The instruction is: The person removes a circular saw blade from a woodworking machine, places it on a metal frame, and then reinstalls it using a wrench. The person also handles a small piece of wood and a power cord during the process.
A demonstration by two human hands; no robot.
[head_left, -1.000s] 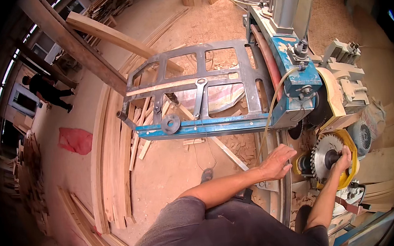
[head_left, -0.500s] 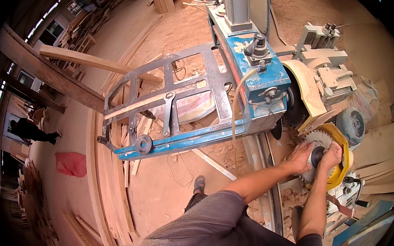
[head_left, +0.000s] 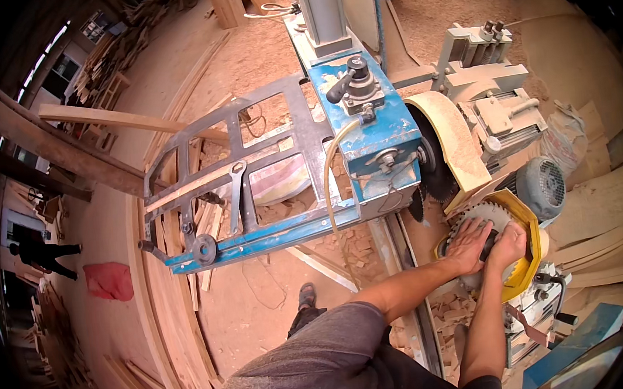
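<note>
At the yellow guard (head_left: 534,245), left hand (head_left: 470,244) now spread over saw blade (head_left: 492,213) — likely steadying — right hand (head_left: 507,244) gripping hub (head_left: 488,245).

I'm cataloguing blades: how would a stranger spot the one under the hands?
Start at the blue machine head. Below right of it, partly ringed by a yellow guard, sits a toothed saw blade, the left hand spread on it and the right hand closed at its dark hub. Its pale, silvery face differs from the dark blades beside the blue head.
</note>
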